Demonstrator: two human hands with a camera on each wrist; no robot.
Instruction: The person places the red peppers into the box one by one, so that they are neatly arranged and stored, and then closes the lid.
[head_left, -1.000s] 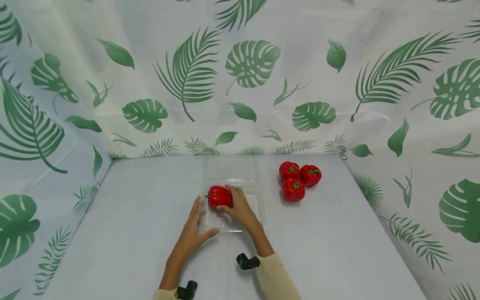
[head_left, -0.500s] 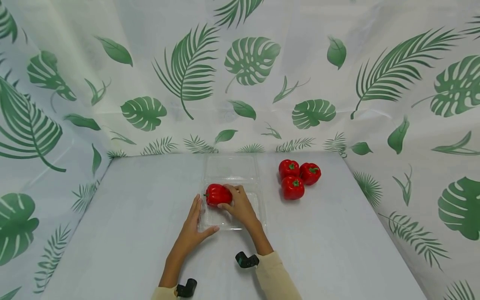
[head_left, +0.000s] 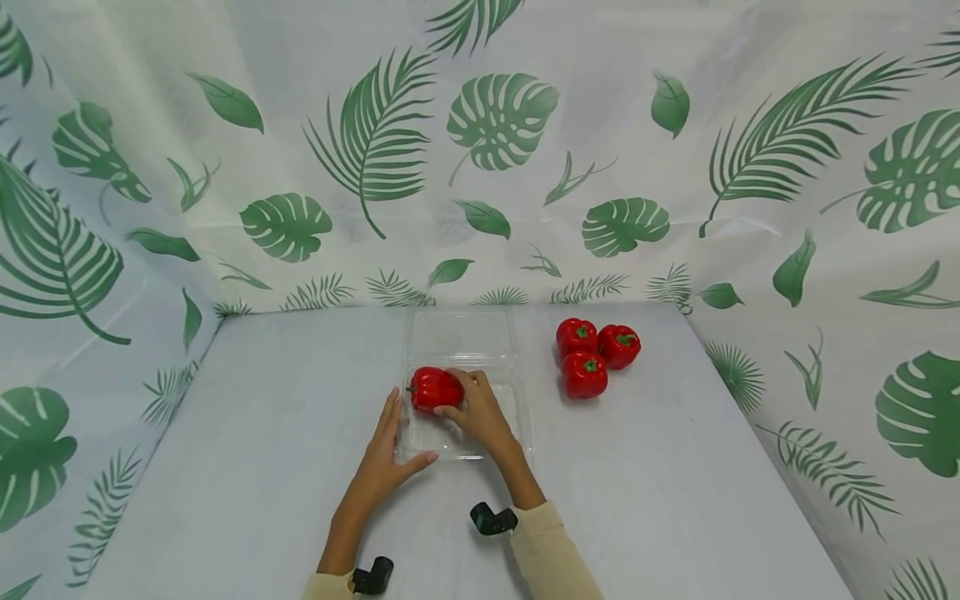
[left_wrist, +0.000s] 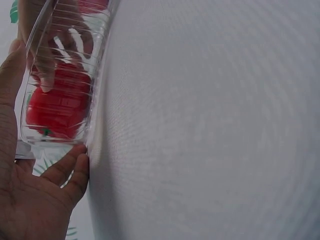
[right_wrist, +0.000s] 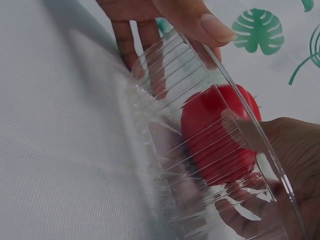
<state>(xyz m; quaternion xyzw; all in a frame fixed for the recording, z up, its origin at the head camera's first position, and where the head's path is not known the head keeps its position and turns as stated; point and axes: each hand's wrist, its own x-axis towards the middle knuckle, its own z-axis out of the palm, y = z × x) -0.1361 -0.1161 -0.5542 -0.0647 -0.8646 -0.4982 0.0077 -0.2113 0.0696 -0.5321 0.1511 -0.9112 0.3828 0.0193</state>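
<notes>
With our right hand (head_left: 482,417) we pinch the glossy red bell pepper (head_left: 433,390), barely shifted, inside the clear plastic container's (head_left: 459,445) left edge, our left hand (head_left: 384,462) spread outside, placing seemingly nearly settled.

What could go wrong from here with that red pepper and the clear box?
The glossy red bell pepper, on its side in the right hand's grip, might roll once released. The clear, open-lidded rectangular plastic box could shift if nudged: the left hand, fingers mostly straight, is only at its left side.
</notes>
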